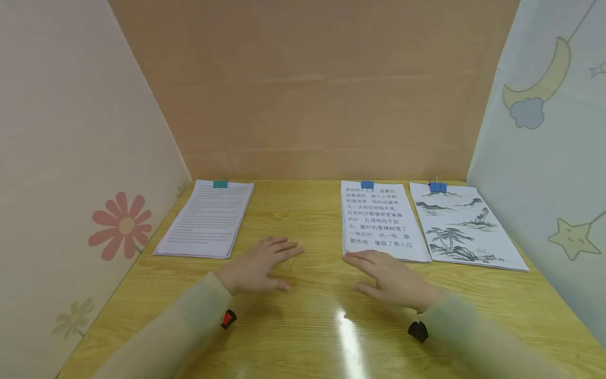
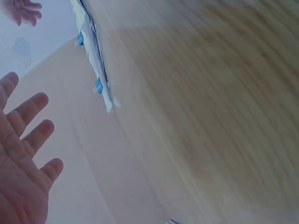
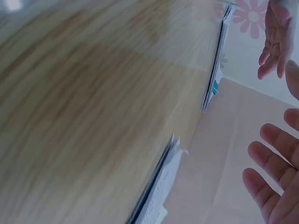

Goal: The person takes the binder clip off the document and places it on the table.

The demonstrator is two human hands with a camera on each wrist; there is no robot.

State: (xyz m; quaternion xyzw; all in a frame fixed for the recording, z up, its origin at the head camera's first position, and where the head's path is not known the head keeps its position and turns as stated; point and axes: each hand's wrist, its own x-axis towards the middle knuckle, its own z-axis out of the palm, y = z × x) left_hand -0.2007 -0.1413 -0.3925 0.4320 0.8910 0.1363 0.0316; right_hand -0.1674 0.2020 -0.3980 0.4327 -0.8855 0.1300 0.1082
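Note:
My left hand hovers over the wooden table with its fingers extended and nothing in it, to the right of a clipped stack of small-print paper. Across from it, my right hand is held out the same way, its fingertips overlapping the lower edge of a stack of large-print Chinese text in the head view. Beyond that stack, at the far right, lies a stack topped by an ink landscape picture. In both wrist views the palms show bare, with the fingers spread.
A teal binder clip holds the left stack; blue binder clips hold the other two at their top edges. A brown back wall and pale decorated side walls enclose the wooden table.

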